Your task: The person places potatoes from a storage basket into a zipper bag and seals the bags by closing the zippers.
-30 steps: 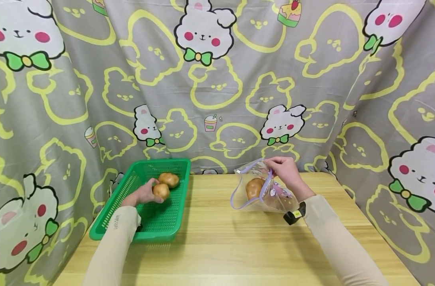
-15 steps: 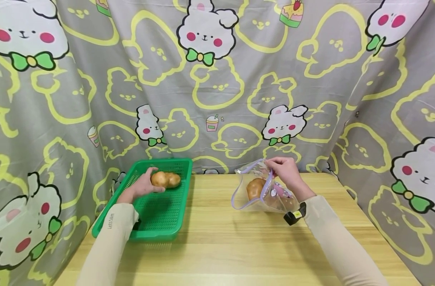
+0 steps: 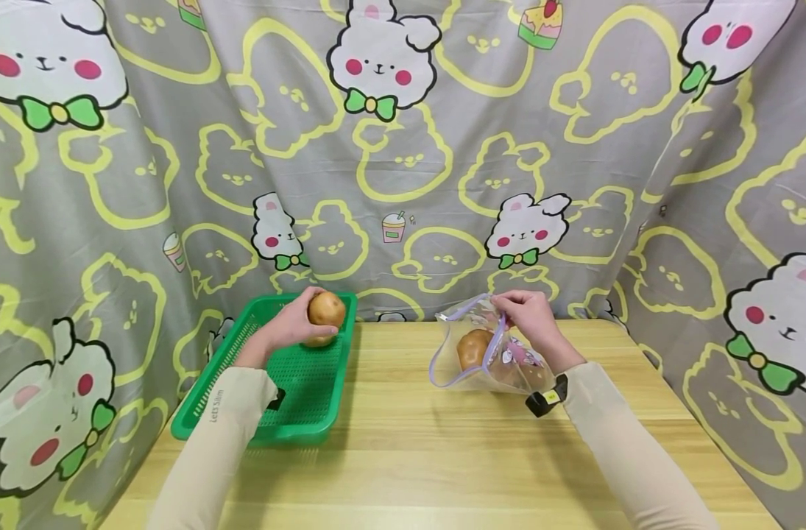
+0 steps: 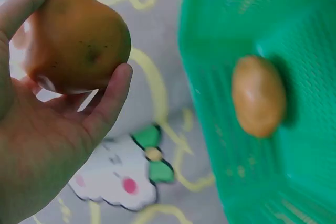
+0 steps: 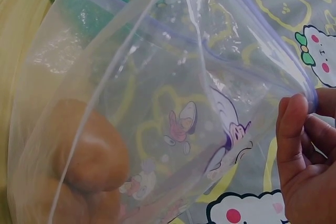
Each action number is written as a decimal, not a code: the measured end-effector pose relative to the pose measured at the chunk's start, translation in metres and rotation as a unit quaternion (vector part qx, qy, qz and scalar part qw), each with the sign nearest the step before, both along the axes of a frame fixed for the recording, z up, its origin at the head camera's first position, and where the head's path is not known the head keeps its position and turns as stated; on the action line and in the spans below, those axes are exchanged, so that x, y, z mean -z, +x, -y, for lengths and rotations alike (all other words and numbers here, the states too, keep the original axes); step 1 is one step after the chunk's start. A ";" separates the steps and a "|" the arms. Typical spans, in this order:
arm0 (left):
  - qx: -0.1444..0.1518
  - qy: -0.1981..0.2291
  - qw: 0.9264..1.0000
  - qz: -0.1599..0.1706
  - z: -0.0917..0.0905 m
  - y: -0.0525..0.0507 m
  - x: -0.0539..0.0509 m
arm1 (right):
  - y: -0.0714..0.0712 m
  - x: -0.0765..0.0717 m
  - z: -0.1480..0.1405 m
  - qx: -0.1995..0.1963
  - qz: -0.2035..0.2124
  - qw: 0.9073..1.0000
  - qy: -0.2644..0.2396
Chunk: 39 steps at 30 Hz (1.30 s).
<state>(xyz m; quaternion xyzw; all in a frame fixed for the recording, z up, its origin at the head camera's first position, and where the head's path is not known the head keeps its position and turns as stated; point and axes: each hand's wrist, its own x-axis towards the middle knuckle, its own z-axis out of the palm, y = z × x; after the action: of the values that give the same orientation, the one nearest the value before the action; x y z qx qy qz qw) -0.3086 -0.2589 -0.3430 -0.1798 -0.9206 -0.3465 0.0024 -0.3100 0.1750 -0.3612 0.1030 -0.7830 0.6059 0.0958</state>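
My left hand [image 3: 291, 322] grips a brown potato [image 3: 327, 309] above the far part of the green basket [image 3: 339, 368]. In the left wrist view fingers and thumb curl round that potato [image 4: 79, 38], and another potato [image 4: 259, 97] lies in the basket. On the right, my right hand [image 3: 534, 318] pinches the purple-edged rim of a clear printed zip bag [image 3: 469, 379], whose mouth gapes to the left. Inside the bag rest several potatoes [image 5: 92, 148], low down in the right wrist view, where the right hand [image 5: 310, 156] holds the rim.
The wooden table [image 3: 389, 442] stretches between basket and bag and toward the front. A grey patterned curtain [image 3: 409, 184] hangs behind the table and along both sides. A black wrist device [image 3: 546, 397] sits beside the bag's lower right.
My left hand has lifted its potato up and to the right, over the other one in the basket. The right hand and the bag have stayed in place.
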 end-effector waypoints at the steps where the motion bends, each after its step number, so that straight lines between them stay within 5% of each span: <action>1: 0.002 0.001 1.000 0.002 -0.006 0.001 -0.003 | 0.000 0.000 0.000 0.000 0.000 1.000 0.000; 7: 0.028 -0.001 1.000 -0.004 -0.039 0.006 -0.014 | -0.001 0.000 -0.001 -0.002 -0.002 1.000 -0.002; 18: 0.058 -0.011 0.998 -0.030 -0.098 0.018 -0.019 | -0.003 0.001 -0.002 -0.002 0.000 1.000 -0.013; 23: 0.067 -0.011 0.996 -0.052 -0.120 0.021 -0.014 | -0.003 0.001 -0.002 -0.001 0.001 1.000 -0.015; 32: 0.087 0.072 0.992 -0.051 -0.155 0.029 0.002 | -0.002 -0.003 -0.004 -0.005 0.000 1.000 -0.024; 39: 0.110 0.147 0.980 -0.073 -0.183 0.036 0.016 | -0.004 -0.006 -0.007 -0.006 -0.010 1.000 -0.024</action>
<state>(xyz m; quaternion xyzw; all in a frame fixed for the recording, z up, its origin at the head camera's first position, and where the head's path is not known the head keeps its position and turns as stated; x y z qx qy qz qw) -0.2726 -0.0762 -0.3595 -0.3024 -0.8314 -0.4625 0.0582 -0.3141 0.1820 -0.3550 0.1116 -0.7668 0.6238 0.1021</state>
